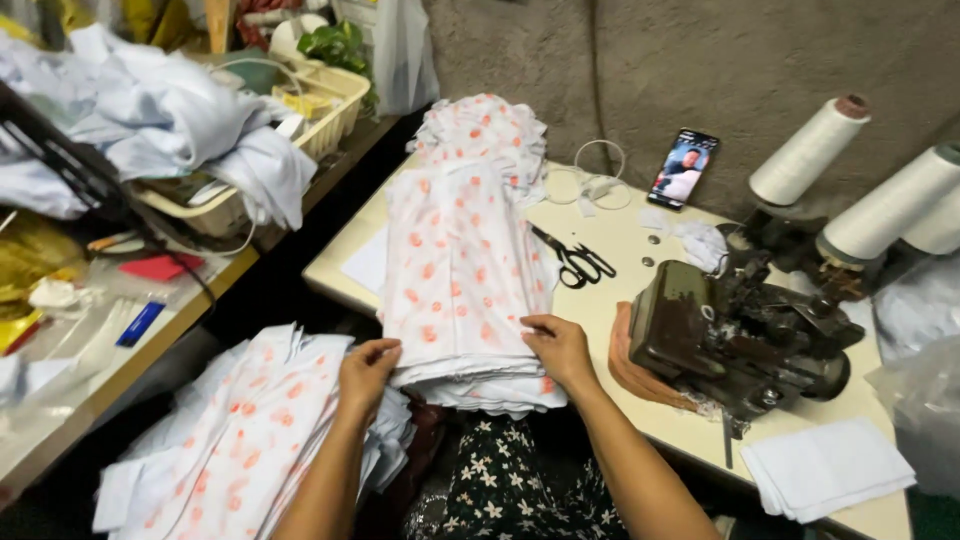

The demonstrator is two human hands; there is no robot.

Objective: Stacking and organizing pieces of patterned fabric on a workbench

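A thick stack of white fabric pieces with orange-red spots (455, 270) lies along the cream table (620, 245), its near end hanging over the front edge. My left hand (366, 372) grips the near left corner of that stack. My right hand (560, 347) rests on its near right edge, fingers curled over the layers. A second pile of the same spotted fabric (245, 435) sits lower down at my left, beside my left forearm.
A dark overlock sewing machine (735, 335) stands right of the stack, with white thread cones (810, 150) behind it. Black scissors (575, 262), a phone (683, 168) leaning on the wall and folded white cloth (825, 468) are on the table. A basket with pale blue cloth (180, 120) is at left.
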